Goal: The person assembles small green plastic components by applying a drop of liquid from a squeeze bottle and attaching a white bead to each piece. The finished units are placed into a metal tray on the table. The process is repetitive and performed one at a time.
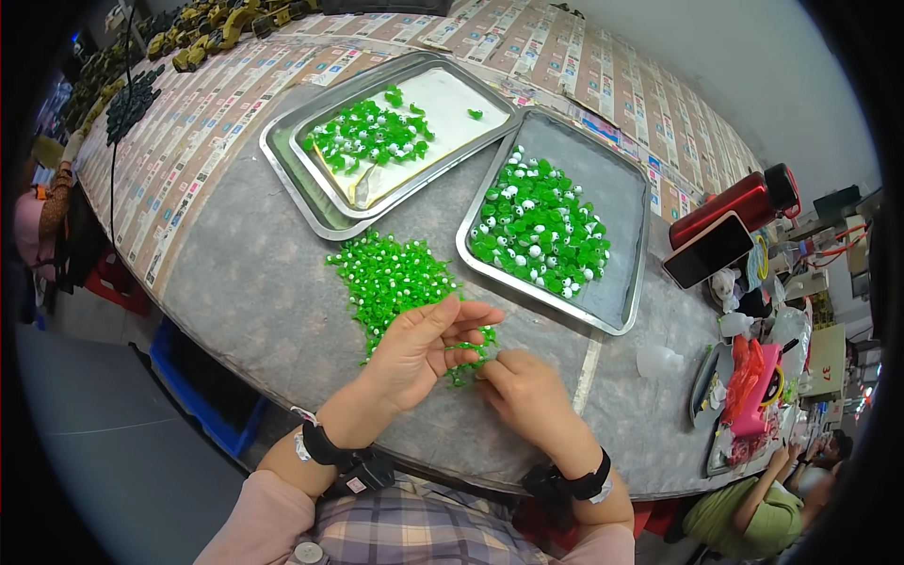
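Observation:
My left hand (424, 348) hovers over the near edge of a heap of small green plastic pieces with white dots (391, 278). Its palm is turned up and its fingers are loosely curled and apart, with nothing clearly visible in them. My right hand (523, 391) is at the heap's near right edge, thumb and fingertips pinched together; what they hold, if anything, is too small to make out. Beyond the heap, a metal tray (629, 306) holds many larger green pieces with white, black-dotted balls (541, 226). Similar pieces (372, 132) lie in another tray (315, 212) at the left.
A red bottle (725, 209) and a phone (708, 250) stand at the table's right. Nearer are a translucent cup (657, 362) and a pink holder (753, 395) among clutter. Yellow toy vehicles (217, 33) line the far left. A person in green (749, 518) sits at right.

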Action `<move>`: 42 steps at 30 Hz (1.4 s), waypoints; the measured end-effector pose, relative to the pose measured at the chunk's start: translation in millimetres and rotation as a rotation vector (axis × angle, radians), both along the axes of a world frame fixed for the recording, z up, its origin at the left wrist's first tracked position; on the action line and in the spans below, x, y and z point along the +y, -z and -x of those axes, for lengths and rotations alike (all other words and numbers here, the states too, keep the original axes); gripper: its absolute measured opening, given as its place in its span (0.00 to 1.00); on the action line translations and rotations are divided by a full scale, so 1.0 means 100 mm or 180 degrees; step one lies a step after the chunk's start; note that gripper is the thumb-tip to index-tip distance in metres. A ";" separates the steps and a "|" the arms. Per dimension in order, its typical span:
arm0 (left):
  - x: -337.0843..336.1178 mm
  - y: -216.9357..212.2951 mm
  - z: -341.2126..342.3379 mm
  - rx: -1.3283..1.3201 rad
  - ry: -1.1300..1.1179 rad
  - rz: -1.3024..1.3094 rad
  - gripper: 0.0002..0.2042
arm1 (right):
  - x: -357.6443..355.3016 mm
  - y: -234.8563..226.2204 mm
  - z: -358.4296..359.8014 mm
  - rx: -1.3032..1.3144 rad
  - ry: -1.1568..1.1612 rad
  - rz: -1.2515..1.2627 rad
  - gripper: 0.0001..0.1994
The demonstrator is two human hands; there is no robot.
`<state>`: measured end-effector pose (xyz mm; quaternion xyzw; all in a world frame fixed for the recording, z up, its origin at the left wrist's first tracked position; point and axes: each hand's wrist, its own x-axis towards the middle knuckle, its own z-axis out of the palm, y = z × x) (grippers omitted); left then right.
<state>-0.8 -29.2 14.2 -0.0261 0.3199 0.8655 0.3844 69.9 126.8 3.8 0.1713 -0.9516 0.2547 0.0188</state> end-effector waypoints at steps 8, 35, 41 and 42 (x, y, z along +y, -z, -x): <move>0.17 0.04 -0.01 -0.0180 -0.0002 0.0097 0.09 | 0.15 -0.10 -0.05 -0.0582 0.0605 0.0839 0.05; 0.26 0.10 -0.14 0.0658 0.0532 0.0575 0.06 | 0.94 -0.52 -0.45 0.2487 0.2599 0.3036 0.02; 0.26 0.09 -0.15 0.0353 0.0565 0.0365 0.06 | 1.45 -0.23 -0.75 0.1112 0.3261 0.1807 0.24; 0.25 0.10 -0.15 0.0342 0.0572 0.0376 0.06 | 1.49 -0.11 -0.76 0.0734 0.3200 0.1703 0.25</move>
